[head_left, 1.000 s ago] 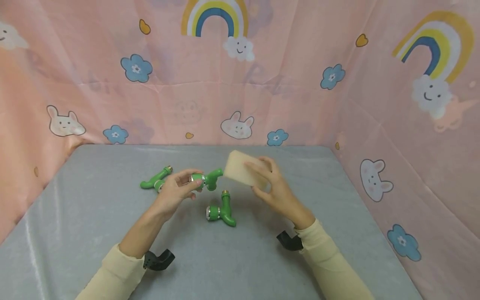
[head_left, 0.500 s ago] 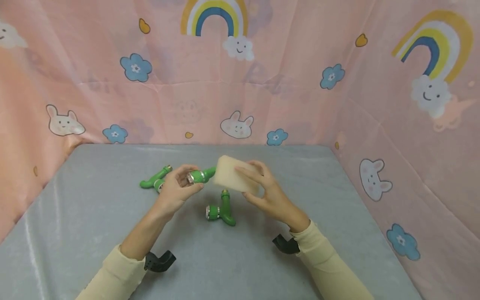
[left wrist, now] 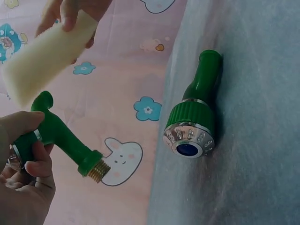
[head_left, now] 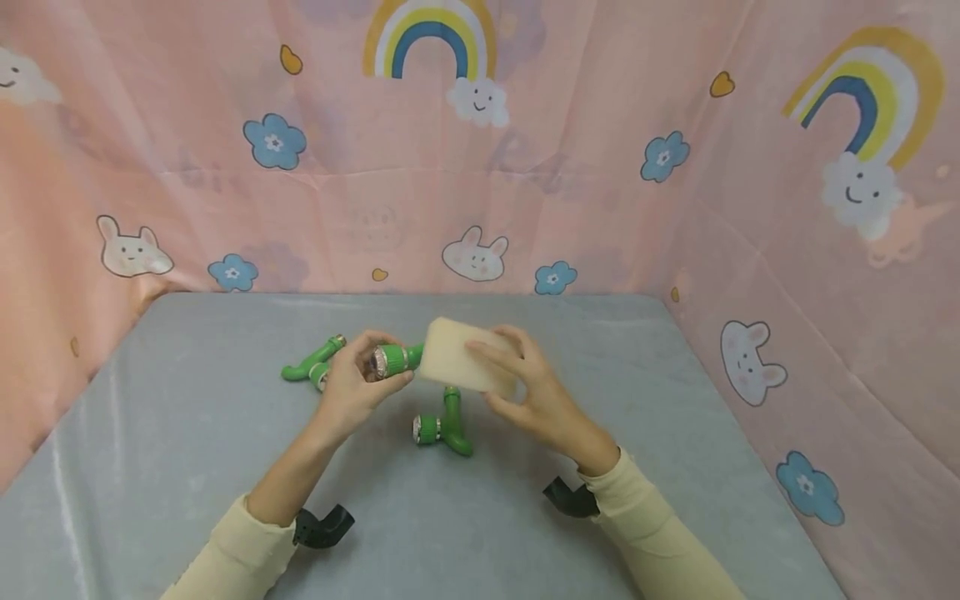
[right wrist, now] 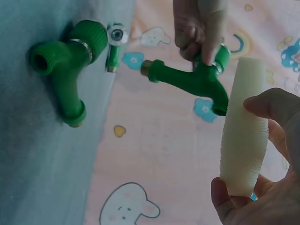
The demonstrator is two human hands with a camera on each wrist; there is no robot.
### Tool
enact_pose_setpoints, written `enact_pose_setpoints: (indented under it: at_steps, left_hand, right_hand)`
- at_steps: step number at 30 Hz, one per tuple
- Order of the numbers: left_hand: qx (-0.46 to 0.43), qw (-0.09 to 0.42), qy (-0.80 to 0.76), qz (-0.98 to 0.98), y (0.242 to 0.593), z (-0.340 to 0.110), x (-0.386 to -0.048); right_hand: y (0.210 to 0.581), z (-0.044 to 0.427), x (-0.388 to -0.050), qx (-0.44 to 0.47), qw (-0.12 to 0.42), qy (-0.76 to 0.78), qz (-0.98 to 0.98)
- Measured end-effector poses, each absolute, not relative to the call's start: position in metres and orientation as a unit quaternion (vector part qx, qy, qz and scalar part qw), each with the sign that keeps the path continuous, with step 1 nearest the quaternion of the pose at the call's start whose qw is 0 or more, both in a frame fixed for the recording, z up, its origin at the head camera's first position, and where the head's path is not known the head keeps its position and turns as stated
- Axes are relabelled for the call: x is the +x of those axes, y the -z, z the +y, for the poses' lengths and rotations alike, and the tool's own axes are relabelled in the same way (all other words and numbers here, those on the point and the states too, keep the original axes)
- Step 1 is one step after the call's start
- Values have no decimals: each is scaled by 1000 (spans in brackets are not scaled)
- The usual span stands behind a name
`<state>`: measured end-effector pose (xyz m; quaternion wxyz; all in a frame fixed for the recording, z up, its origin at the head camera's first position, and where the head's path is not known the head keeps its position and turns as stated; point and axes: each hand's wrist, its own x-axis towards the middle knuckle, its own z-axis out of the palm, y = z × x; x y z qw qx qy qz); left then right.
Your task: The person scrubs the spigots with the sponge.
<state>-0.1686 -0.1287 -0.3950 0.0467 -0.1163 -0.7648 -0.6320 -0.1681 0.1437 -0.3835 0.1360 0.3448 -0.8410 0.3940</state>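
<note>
My left hand [head_left: 351, 383] grips a green faucet [left wrist: 65, 136] by its ribbed knob, holding it above the table. Its brass threaded end and curved spout show in the left wrist view. With thumb and fingers my right hand [head_left: 542, 396] holds a cream sponge [head_left: 457, 354], which is slightly squeezed in the right wrist view [right wrist: 246, 131]. The sponge stands at the spout and hides much of the held faucet in the head view. Whether they touch is hard to tell. A second green faucet [head_left: 453, 425] lies on the table below the hands.
A third green faucet [head_left: 307, 364] lies behind my left hand, partly covered by it. The grey cloth-covered table [head_left: 187, 417] meets a pink patterned curtain [head_left: 600, 167] at the back and sides. Black curved mounts [head_left: 324, 527] jut from both wrists.
My right hand has moved the sponge left toward the held faucet, now covering its spout in the head view. The left hand has turned the faucet slightly. The lying faucets stay put.
</note>
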Motion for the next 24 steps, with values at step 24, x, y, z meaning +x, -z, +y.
enact_pose_setpoints:
  at_steps: [24]
  left_hand:
    - [-140, -3, 647, -750, 400, -121, -167]
  right_hand:
    - [386, 136, -164, 368, 169, -349, -845]
